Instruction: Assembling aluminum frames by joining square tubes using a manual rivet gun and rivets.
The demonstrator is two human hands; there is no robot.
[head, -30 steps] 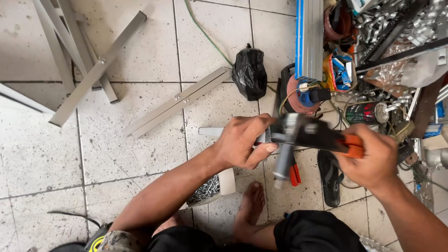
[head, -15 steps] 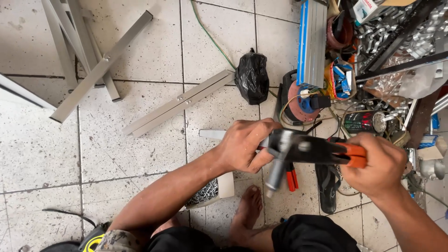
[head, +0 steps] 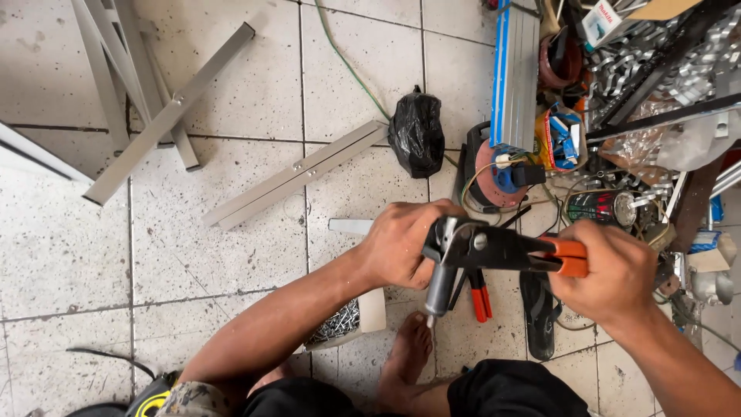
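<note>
Crosswise, rivet gun [head: 494, 251]: head within left hand's [head: 401, 243] clenched fingers, orange handles gripped by right hand [head: 614, 274].

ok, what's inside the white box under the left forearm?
The white box holds a heap of small silvery fasteners, likely rivets or screws. The left forearm covers most of the box, so the rest of its contents can't be seen.

Blue-and-white carton [head: 562, 137] amid the clutter — white-teal box [head: 606, 19] at the top edge
</note>
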